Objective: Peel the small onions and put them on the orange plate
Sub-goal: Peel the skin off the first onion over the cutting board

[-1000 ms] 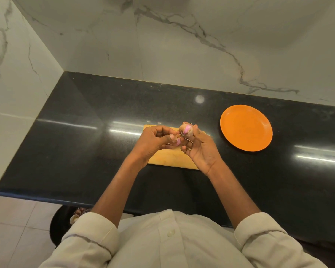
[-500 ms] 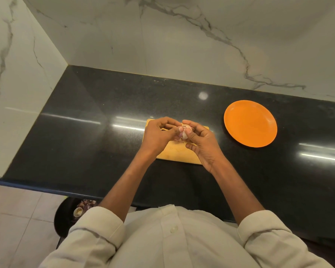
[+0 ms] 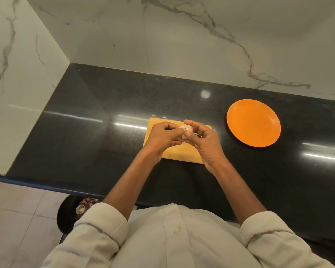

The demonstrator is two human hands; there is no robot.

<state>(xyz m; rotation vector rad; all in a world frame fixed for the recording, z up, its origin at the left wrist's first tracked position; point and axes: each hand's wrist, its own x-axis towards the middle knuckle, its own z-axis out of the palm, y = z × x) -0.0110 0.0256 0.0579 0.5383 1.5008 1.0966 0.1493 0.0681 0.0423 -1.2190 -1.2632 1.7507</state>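
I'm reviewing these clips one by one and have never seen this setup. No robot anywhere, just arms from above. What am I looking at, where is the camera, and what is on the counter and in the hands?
There is no machine here: a person works with two bare hands, and the single wide-angle camera sits on their head, looking forward and down. That is why you see their pale shirt at the bottom and both forearms reaching away from you.

The surface is a black countertop set against marble walls. On it lie a yellow cutting board under the hands and, to the right of the board, an orange plate with nothing on it.

The left hand and the right hand meet above the board. Both have a curled-finger grip on one small onion, pale with a bit of purple skin showing. Peeling looks under way; no onion has reached the plate.
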